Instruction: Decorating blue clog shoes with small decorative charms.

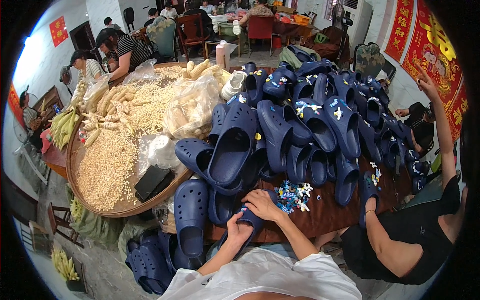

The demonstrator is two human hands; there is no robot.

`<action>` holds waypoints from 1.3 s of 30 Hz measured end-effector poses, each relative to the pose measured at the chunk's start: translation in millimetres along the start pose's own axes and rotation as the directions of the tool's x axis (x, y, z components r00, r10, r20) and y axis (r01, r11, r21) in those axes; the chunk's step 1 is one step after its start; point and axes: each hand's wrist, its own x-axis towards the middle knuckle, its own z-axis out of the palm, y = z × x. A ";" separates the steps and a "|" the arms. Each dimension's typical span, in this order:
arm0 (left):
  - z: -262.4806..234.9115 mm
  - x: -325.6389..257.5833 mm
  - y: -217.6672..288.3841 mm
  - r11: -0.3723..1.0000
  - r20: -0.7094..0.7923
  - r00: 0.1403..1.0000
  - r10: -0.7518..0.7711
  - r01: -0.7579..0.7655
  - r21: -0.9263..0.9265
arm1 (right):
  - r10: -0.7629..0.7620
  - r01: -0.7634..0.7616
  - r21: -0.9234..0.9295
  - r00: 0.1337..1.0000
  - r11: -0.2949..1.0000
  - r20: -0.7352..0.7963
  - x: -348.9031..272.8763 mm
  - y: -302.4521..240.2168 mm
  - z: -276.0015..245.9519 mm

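Note:
Low in the middle, close to my body, I have a navy-blue clog [254,223] between both hands. My left hand [237,232] grips its near left side, the thumb up by a small coloured charm on the upper. From the right, my right hand [263,205] lies over the clog with its fingers curled against the upper; its fingertips are partly hidden. Just right of that hand, a pile of small white, blue and yellow shoe charms [294,195] is spread on the brown tablecloth [312,220]. A holed navy clog [190,215] stands left of my hands.
A large heap of navy clogs [320,117] fills the table ahead. At left, a round basket [75,172] holds corn kernels, cobs and a black pouch [152,183]. A co-worker's arm [387,242] at right reaches to another clog [368,197]. More clogs [150,262] hang lower left.

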 end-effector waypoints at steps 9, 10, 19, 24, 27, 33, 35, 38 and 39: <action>-4.2 9.8 3.2 0.986 -0.023 0.997 -0.071 0.067 -0.150 | -0.024 0.023 0.027 0.998 0.999 0.054 9.4 4.8 -6.4; -6.8 8.7 2.3 0.988 -0.005 0.998 -0.065 0.064 -0.139 | -0.023 0.022 0.049 0.999 0.999 0.033 8.6 2.5 -6.6; -1.3 -10.6 2.8 0.988 0.021 0.995 -0.093 0.095 -0.121 | 0.100 -0.044 0.200 0.954 0.979 -0.283 -10.4 -1.9 10.5; 0.6 -14.9 0.4 0.996 -0.034 0.999 -0.043 0.040 -0.083 | 0.189 -0.109 0.175 0.811 0.978 -0.554 -26.4 12.0 -3.0; -13.9 -9.9 4.6 0.976 -0.075 0.992 -0.105 0.088 -0.200 | 0.221 -0.232 0.060 0.767 0.971 -0.602 -34.6 22.5 -25.9; -12.9 -4.0 10.5 0.967 -0.126 0.984 -0.130 0.097 -0.234 | 0.188 -0.351 -0.141 0.750 0.926 -0.634 -48.4 63.9 -24.0; -11.7 -4.9 12.0 0.957 -0.145 0.980 -0.138 0.094 -0.274 | 0.212 -0.340 -0.095 0.757 0.936 -0.618 -43.3 47.0 -26.6; -11.7 -5.8 12.4 0.939 -0.216 0.971 -0.106 0.026 -0.342 | 0.295 -0.271 0.122 0.813 0.955 -0.502 -30.1 8.7 -29.7; -13.6 -5.7 13.1 0.927 -0.200 0.971 -0.128 0.046 -0.372 | 0.231 -0.201 0.113 0.863 0.973 -0.449 -25.2 -1.6 -28.8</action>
